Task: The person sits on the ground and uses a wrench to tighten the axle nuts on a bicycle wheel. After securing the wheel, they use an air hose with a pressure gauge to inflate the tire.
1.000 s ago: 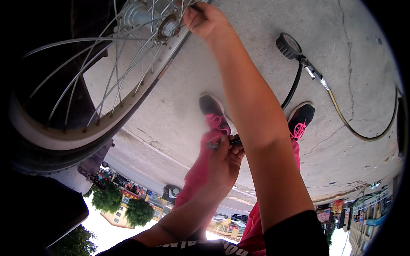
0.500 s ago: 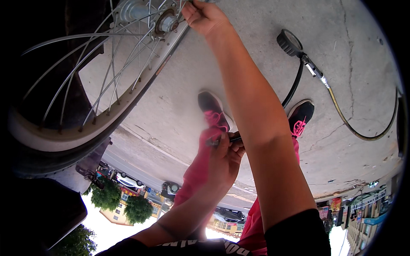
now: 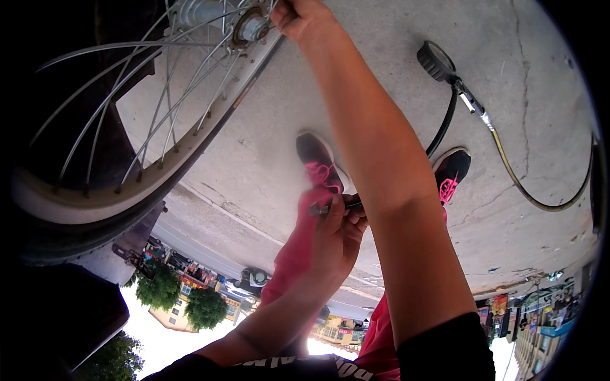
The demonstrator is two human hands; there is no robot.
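Pinching a metal-tipped fitting (image 3: 322, 208), the left hand (image 3: 340, 238) stays put; the right hand (image 3: 298, 19), grip unclear, appears higher, beside the spoked wheel (image 3: 184, 152).

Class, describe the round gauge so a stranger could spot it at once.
On the grey pavement, look right of the right forearm. Above the pink-laced shoe there lies the gauge, chunky, round and black-cased, unlike the slim hoses leading from it.

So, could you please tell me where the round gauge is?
In the head view, the round gauge lies at upper right on the concrete, right of the right forearm, joined to a black hose.
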